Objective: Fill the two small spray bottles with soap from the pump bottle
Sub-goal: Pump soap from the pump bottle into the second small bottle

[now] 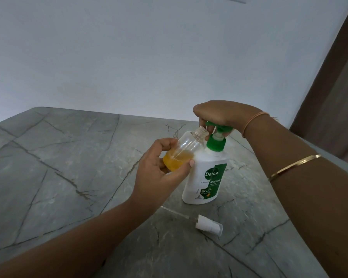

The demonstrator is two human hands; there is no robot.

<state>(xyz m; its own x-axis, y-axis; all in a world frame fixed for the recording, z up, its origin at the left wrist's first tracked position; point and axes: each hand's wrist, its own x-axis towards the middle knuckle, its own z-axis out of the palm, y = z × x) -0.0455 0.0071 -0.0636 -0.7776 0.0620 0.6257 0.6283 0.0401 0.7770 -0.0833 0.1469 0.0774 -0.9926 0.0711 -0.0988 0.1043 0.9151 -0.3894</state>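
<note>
We count one pump bottle [204, 177], one small spray bottle [186, 149] and one loose spray cap [208, 225] with its tube. Hands in view number two: one left hand [155, 177] and one right hand [219, 115]. We record one thread band [253, 122], one gold bangle [295, 167] and one table [58, 157].

Left hand [159, 175] wraps the spray bottle [184, 149], fingers curled; right hand [219, 114] arches palm-down, fingers hooked round the pump head [224, 129].
</note>
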